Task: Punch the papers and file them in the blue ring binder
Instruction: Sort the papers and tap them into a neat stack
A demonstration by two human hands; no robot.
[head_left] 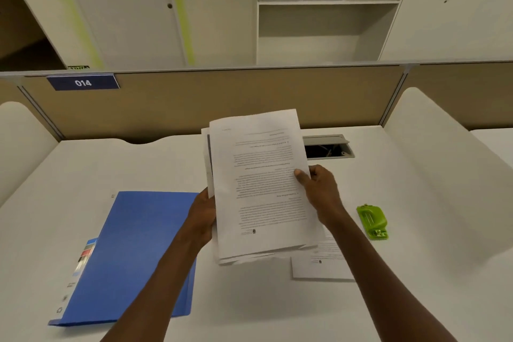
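Two bare hands hold a stack of papers [263, 186] up in the air above the white surface [416, 272]. The left hand [204, 219] has its grip closed on the left edge of the stack, with the fingers hidden behind the sheets. The right hand [322, 189] has its grip closed on the right edge, and its thumb [302, 178] presses flat on the top page. The top page has printed words that look upside down from here. The sheets are not lined up neatly, so some edges stick out at the left side and at the bottom. The blue ring binder [133, 253] lies flat and shut on the surface, to the left of the hands and a little under the left arm. A strip with colours shows along its left edge. A green hole punch [373, 221] sits on the surface to the right of the right arm, not touching it. One more sheet of paper [322, 266] lies flat on the surface below the held stack, partly hidden by the right arm. Behind the papers there is a cable box [329, 147] with its lid open, set into the surface. A beige divider wall [222, 100] stands at the far edge, with a blue sign [82, 82] that says 014.
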